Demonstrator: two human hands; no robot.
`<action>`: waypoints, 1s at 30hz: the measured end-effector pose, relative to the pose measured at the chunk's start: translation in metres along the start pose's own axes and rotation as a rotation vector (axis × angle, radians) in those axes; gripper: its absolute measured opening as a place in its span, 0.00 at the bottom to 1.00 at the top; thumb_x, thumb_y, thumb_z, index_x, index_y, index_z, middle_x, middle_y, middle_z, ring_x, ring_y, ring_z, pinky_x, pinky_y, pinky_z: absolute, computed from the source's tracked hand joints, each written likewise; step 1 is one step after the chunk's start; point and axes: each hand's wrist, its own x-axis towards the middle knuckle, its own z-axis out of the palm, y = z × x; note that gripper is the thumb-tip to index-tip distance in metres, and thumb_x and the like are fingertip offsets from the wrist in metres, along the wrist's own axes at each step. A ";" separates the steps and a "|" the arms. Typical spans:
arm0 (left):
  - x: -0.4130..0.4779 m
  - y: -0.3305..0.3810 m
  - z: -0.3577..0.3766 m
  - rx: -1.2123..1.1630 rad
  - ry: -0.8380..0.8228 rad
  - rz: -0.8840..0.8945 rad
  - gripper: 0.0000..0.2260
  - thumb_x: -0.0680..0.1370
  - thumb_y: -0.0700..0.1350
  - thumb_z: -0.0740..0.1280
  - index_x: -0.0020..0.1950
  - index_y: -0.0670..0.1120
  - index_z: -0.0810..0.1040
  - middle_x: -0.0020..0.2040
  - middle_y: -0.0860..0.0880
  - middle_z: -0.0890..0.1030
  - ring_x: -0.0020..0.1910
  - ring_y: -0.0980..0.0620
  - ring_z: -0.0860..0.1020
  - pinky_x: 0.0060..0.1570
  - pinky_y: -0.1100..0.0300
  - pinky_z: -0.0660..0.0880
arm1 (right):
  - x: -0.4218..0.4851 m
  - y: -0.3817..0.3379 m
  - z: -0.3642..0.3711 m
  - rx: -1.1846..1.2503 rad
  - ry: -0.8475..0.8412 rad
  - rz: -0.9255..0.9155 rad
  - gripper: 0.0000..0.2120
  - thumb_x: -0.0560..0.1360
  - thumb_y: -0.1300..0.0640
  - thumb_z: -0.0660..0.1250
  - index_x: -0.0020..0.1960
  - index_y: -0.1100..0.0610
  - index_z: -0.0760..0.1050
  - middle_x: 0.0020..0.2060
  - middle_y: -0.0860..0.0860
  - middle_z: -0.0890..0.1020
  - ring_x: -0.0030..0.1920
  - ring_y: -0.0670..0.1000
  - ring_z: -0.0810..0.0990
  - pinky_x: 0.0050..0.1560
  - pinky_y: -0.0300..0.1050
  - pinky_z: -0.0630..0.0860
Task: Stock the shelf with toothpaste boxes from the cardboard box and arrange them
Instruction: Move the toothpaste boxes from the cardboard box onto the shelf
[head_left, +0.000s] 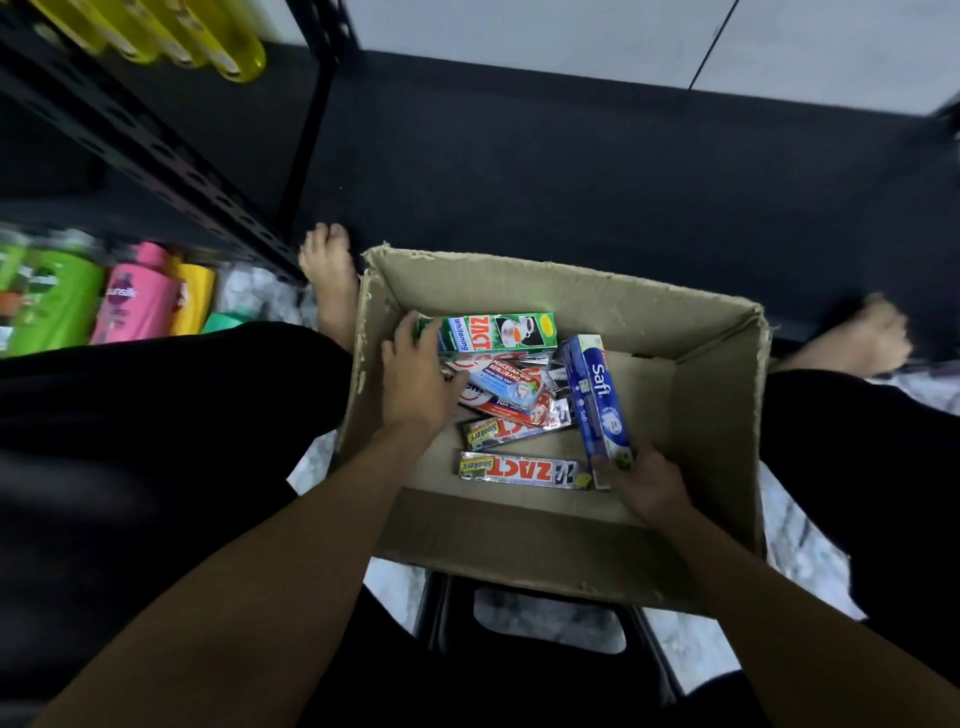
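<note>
Item: long green card toothpaste box (498, 332), far-left inside open brown cardboard box (701, 332) between person's knees. Left hand (415, 374) has fingers curled over its left end.
Item: long blue card toothpaste box (597, 395), right of pile, tilted. Right hand (647, 483) grips its near end.
Loose beneath: red-white toothpaste box (511, 397), silver toothpaste boxes (524, 470).
Black metal shelf (156, 150) far left.
Handling, judged: light, stiff, glossy, somewhat slippery; thin card dents at corners. Hold across long narrow sides, near middle, modest squeeze.
</note>
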 end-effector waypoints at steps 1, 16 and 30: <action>-0.002 -0.002 0.001 -0.011 0.029 0.001 0.29 0.71 0.47 0.76 0.71 0.47 0.71 0.70 0.42 0.67 0.65 0.40 0.67 0.66 0.49 0.67 | -0.002 -0.001 -0.001 0.001 0.003 -0.009 0.28 0.75 0.46 0.71 0.69 0.58 0.69 0.62 0.56 0.79 0.60 0.57 0.79 0.51 0.45 0.74; -0.007 0.031 -0.054 -0.277 -0.189 0.034 0.23 0.63 0.53 0.82 0.53 0.50 0.80 0.45 0.53 0.84 0.46 0.53 0.82 0.48 0.61 0.76 | -0.041 -0.041 -0.045 -0.242 0.186 -0.160 0.24 0.73 0.42 0.70 0.59 0.61 0.75 0.53 0.60 0.82 0.50 0.60 0.82 0.46 0.48 0.78; -0.048 0.136 -0.252 -0.273 -0.067 0.508 0.19 0.63 0.58 0.81 0.51 0.57 0.83 0.43 0.61 0.84 0.40 0.66 0.79 0.41 0.70 0.73 | -0.190 -0.112 -0.188 -0.227 0.482 -0.570 0.18 0.74 0.48 0.70 0.63 0.47 0.79 0.56 0.48 0.83 0.61 0.54 0.78 0.56 0.43 0.70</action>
